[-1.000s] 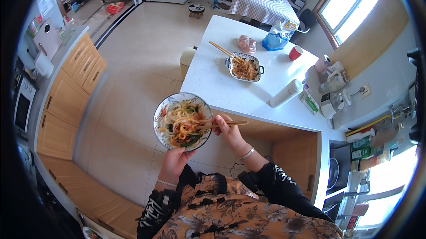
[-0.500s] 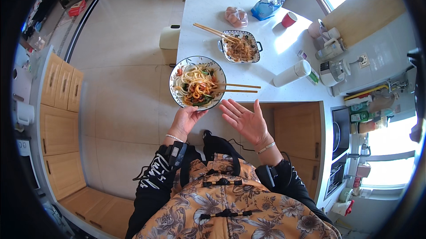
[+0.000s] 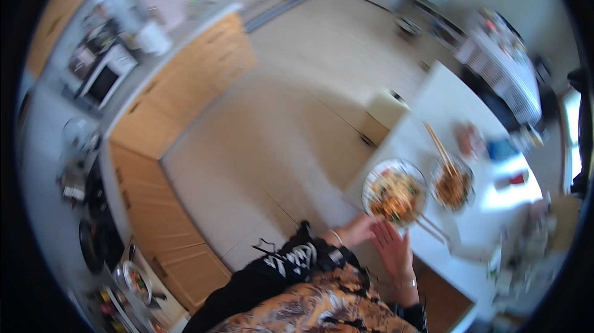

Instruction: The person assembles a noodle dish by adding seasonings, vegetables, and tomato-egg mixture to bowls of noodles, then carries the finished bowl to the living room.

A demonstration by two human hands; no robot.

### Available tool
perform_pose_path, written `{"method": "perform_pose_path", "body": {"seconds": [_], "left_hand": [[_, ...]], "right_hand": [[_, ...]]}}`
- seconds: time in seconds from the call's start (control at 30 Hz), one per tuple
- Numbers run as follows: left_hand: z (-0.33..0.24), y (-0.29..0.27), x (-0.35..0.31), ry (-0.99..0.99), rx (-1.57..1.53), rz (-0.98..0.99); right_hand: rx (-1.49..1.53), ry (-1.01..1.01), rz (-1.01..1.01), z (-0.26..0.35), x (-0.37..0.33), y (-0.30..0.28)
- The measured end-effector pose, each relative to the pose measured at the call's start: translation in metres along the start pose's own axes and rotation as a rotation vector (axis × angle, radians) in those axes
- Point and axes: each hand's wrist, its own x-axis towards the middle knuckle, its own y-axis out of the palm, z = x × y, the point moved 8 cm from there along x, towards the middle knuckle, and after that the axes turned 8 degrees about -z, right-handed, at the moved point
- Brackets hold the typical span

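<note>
My left hand (image 3: 356, 230) grips the near edge of a round patterned bowl (image 3: 367, 182) at the corner of the white counter. Noodles (image 3: 394, 192) with red sauce and greens fill it. A pair of chopsticks (image 3: 434, 228) rests in the bowl, sticking out to the right. My right hand (image 3: 393, 249) is held flat with fingers stretched, close to the bowl's near rim and beside the left fingertips; whether it touches the bowl I cannot tell. Right of the bowl sits a handled dish (image 3: 472, 185) of shredded brown food (image 3: 452, 190), with wooden chopsticks (image 3: 439, 146) across it.
The white counter (image 3: 396, 141) also carries a bag of round items (image 3: 471, 140), a blue package (image 3: 502, 148) and a red cup (image 3: 518, 177). A light bin (image 3: 388, 108) stands at its left side. Wooden cabinets (image 3: 179, 95) line the left, with a pan (image 3: 91, 246) above the near run.
The view has swung left, blurring the picture and showing more of the left counters. My right hand has come closer to my left at the bowl's rim. The left hand keeps its hold.
</note>
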Motion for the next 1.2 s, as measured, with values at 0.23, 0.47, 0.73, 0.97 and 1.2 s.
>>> {"method": "perform_pose_path", "body": {"seconds": [0.23, 0.47, 0.73, 0.97, 1.2], "left_hand": [[-0.051, -0.047, -0.082, 0.250, -0.048, -0.337], [-0.197, -0.070, -0.284, 1.650, 1.237, -0.898], [-0.324, -0.213, -0.522, 1.832, 1.418, -1.144], [-0.434, -0.336, -0.633, 1.941, 1.331, -1.390], [-0.601, -0.467, -0.707, 1.790, 0.612, -1.465]], "right_hand": [[-0.218, 0.106, 0.143, -0.043, 0.029, 0.077], [-0.177, 0.278, 0.501, -0.169, 0.084, 0.278], [-0.470, 0.439, 0.811, -0.345, 0.068, 0.509], [-0.592, 0.464, 1.078, -0.436, 0.105, 0.657], [-0.643, 0.500, 1.187, -0.462, 0.231, 0.831]]}}
